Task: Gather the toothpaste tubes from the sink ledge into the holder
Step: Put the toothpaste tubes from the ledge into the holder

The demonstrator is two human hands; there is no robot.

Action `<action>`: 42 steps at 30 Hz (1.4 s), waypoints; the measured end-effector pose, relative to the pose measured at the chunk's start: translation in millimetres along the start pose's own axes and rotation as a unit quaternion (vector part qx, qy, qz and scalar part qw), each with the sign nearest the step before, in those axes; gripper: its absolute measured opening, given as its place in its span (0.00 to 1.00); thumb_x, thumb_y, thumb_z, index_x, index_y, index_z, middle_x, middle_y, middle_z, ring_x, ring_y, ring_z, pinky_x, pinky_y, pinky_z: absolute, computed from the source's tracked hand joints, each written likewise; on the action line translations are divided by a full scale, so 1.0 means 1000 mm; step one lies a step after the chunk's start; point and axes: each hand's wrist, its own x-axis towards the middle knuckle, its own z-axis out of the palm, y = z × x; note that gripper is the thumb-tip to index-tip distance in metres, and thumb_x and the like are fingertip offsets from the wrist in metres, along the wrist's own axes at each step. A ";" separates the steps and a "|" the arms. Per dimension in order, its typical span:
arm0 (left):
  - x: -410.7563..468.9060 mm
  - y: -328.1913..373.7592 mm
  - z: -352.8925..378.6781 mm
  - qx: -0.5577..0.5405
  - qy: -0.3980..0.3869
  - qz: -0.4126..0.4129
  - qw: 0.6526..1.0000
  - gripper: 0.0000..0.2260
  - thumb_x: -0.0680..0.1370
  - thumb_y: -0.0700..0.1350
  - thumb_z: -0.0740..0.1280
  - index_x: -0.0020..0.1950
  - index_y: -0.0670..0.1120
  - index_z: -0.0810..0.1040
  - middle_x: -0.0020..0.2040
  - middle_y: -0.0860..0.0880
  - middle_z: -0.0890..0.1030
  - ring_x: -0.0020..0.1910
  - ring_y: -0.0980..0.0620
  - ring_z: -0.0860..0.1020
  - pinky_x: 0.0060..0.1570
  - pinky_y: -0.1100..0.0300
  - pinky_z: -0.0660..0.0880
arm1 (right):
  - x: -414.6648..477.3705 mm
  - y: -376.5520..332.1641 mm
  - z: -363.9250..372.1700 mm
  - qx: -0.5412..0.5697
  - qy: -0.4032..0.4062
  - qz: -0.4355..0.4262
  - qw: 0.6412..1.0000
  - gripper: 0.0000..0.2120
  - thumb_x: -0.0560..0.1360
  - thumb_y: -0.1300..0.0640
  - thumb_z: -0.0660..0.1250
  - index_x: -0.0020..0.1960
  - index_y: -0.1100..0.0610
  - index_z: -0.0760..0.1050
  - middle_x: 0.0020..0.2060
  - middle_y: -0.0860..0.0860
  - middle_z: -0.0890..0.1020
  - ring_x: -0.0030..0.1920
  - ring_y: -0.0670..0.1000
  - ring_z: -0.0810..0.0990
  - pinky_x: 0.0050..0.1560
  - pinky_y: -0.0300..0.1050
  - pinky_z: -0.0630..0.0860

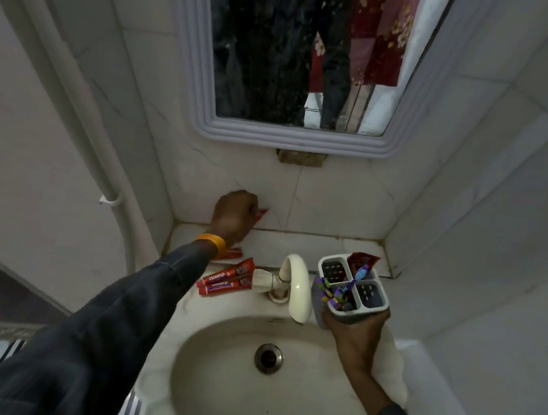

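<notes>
Gripping red tube point(263, 210), mostly hidden by left hand point(234, 216).

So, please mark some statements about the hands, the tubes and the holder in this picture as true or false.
1. The right hand grips the holder. True.
2. The left hand rests flat and empty on the ledge. False: it is closed around a red tube.
3. Two red toothpaste tubes lie left of the tap. True.
4. All four holder compartments are empty. False: two hold items, among them a red tube and toothbrushes.
5. The holder stands inside the sink basin. False: it is beside the tap, above the rim.
</notes>
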 end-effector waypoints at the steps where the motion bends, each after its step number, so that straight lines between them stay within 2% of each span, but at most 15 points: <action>1: 0.002 0.002 -0.008 -0.024 0.026 0.010 0.999 0.06 0.76 0.44 0.69 0.44 0.43 0.83 0.44 0.43 0.84 0.43 0.42 0.82 0.48 0.50 0.80 | 0.000 -0.001 0.004 0.000 -0.005 0.004 1.000 0.51 0.58 0.67 0.88 0.72 0.51 0.64 0.68 0.51 0.78 0.69 0.51 0.78 0.68 0.35 0.75; 3: 0.001 0.011 -0.021 -0.074 0.073 0.054 0.993 0.04 0.76 0.40 0.70 0.45 0.42 0.84 0.43 0.43 0.85 0.42 0.44 0.83 0.47 0.50 0.80 | 0.000 0.001 0.008 0.011 -0.011 0.015 1.000 0.51 0.58 0.65 0.88 0.72 0.52 0.65 0.68 0.50 0.78 0.69 0.50 0.79 0.68 0.39 0.77; 5: -0.004 0.030 -0.031 -0.136 0.085 0.077 0.984 0.04 0.76 0.41 0.71 0.47 0.41 0.84 0.41 0.44 0.86 0.39 0.48 0.84 0.45 0.54 0.81 | 0.001 0.005 0.009 0.018 -0.017 0.030 0.999 0.51 0.57 0.63 0.89 0.73 0.57 0.67 0.69 0.51 0.79 0.69 0.49 0.80 0.66 0.36 0.77; 8: -0.005 0.061 -0.038 -0.213 0.059 0.081 0.972 0.07 0.76 0.44 0.72 0.48 0.41 0.84 0.40 0.46 0.86 0.36 0.53 0.84 0.40 0.62 0.82 | 0.002 0.010 0.010 0.027 -0.026 0.048 0.998 0.54 0.56 0.60 0.90 0.76 0.58 0.66 0.69 0.53 0.80 0.69 0.50 0.81 0.64 0.32 0.78; 10: -0.007 0.075 -0.034 -0.231 0.028 0.093 0.968 0.07 0.76 0.44 0.73 0.48 0.41 0.84 0.41 0.46 0.86 0.35 0.53 0.85 0.38 0.63 0.83 | 0.001 0.010 0.012 0.033 -0.029 0.052 0.998 0.53 0.57 0.61 0.90 0.76 0.58 0.66 0.69 0.53 0.80 0.68 0.50 0.81 0.63 0.31 0.78; 13: -0.014 0.090 -0.019 -0.206 0.013 0.115 0.972 0.04 0.75 0.41 0.73 0.46 0.41 0.84 0.40 0.46 0.86 0.34 0.53 0.84 0.38 0.63 0.82 | 0.000 0.010 0.016 0.034 -0.031 0.051 0.998 0.52 0.58 0.61 0.90 0.75 0.57 0.67 0.67 0.51 0.81 0.67 0.45 0.81 0.64 0.37 0.80; 16: -0.017 0.102 0.001 -0.136 -0.001 0.125 0.983 0.01 0.74 0.40 0.73 0.43 0.43 0.85 0.40 0.47 0.86 0.37 0.51 0.84 0.43 0.58 0.82 | 0.000 0.010 0.015 0.052 -0.023 0.063 0.996 0.50 0.57 0.66 0.89 0.72 0.57 0.67 0.63 0.47 0.81 0.61 0.38 0.82 0.55 0.28 0.79; 19: -0.016 0.105 0.023 -0.077 -0.031 0.129 0.988 0.05 0.72 0.36 0.69 0.41 0.44 0.84 0.41 0.47 0.85 0.40 0.48 0.82 0.45 0.54 0.81 | 0.000 0.015 0.015 0.058 -0.022 0.077 0.995 0.51 0.57 0.65 0.89 0.73 0.58 0.67 0.64 0.50 0.81 0.60 0.37 0.82 0.50 0.26 0.79; 21: -0.015 0.107 0.035 -0.033 -0.084 0.129 0.987 0.05 0.72 0.36 0.69 0.40 0.44 0.84 0.42 0.46 0.85 0.42 0.46 0.82 0.45 0.53 0.80 | 0.001 0.018 0.014 0.054 -0.023 0.078 0.995 0.52 0.56 0.64 0.90 0.74 0.58 0.65 0.66 0.52 0.81 0.60 0.34 0.81 0.51 0.26 0.79; 24: -0.005 0.109 0.045 0.021 -0.165 0.115 0.979 0.02 0.70 0.37 0.72 0.40 0.44 0.84 0.44 0.43 0.86 0.46 0.43 0.83 0.46 0.54 0.79 | 0.000 0.022 0.014 0.034 -0.022 0.072 0.997 0.52 0.56 0.63 0.90 0.72 0.53 0.65 0.67 0.51 0.80 0.62 0.35 0.80 0.56 0.28 0.78; 29: 0.015 0.104 0.048 -0.024 -0.250 0.068 0.966 0.05 0.70 0.41 0.77 0.40 0.41 0.84 0.38 0.43 0.87 0.35 0.48 0.86 0.43 0.56 0.83 | 0.002 0.026 0.014 0.023 -0.028 0.066 0.997 0.52 0.57 0.64 0.89 0.73 0.54 0.64 0.67 0.51 0.79 0.62 0.32 0.79 0.57 0.26 0.77; 32: 0.012 0.077 0.048 -0.097 -0.238 0.034 0.966 0.09 0.72 0.45 0.77 0.42 0.40 0.84 0.37 0.44 0.86 0.32 0.50 0.83 0.40 0.59 0.81 | 0.004 0.028 0.013 0.024 -0.031 0.071 0.997 0.53 0.57 0.63 0.90 0.74 0.56 0.65 0.68 0.51 0.79 0.63 0.36 0.80 0.56 0.27 0.78; 36: -0.014 -0.009 0.051 -0.024 -0.162 -0.059 0.985 0.09 0.74 0.48 0.73 0.48 0.42 0.82 0.48 0.42 0.85 0.48 0.43 0.82 0.52 0.52 0.80 | 0.001 0.028 0.014 0.036 -0.028 0.074 0.996 0.52 0.58 0.65 0.89 0.74 0.58 0.64 0.66 0.52 0.79 0.59 0.28 0.79 0.56 0.23 0.76; 39: -0.042 -0.063 0.054 0.053 -0.164 -0.123 0.977 0.13 0.76 0.50 0.71 0.56 0.45 0.78 0.56 0.44 0.80 0.56 0.42 0.78 0.58 0.51 0.76 | -0.001 0.027 0.015 0.029 -0.022 0.075 0.997 0.52 0.57 0.65 0.89 0.74 0.58 0.63 0.67 0.53 0.79 0.59 0.28 0.78 0.57 0.23 0.75; 42: -0.057 -0.091 0.060 0.119 -0.159 -0.127 0.972 0.14 0.80 0.45 0.63 0.64 0.44 0.75 0.64 0.42 0.77 0.62 0.41 0.74 0.62 0.50 0.73 | 0.000 0.026 0.014 0.019 -0.023 0.077 0.997 0.53 0.58 0.65 0.89 0.75 0.58 0.63 0.68 0.53 0.78 0.62 0.31 0.79 0.58 0.24 0.75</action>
